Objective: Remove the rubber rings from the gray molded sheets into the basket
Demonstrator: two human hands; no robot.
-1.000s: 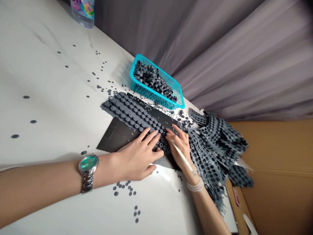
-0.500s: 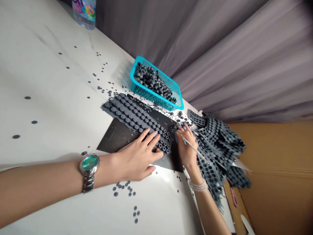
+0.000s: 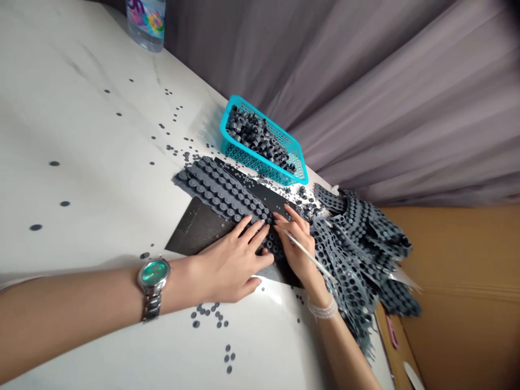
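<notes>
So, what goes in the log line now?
left hand: on grey sheet | right hand: holds white stick | basket: grey bits

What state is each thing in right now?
Left hand: flat on the sheet, fingers spread.
Right hand: pinching the stick, fingertips at the sheet.
Stick: held, angled across the right hand.
Studded sheet: lying on a black plate, studs in place.
Basket: upright, holding grey rubber pieces.
Punched strips: heaped, full of holes.
Loose discs: scattered on the table.
Bottle: upright.
</notes>
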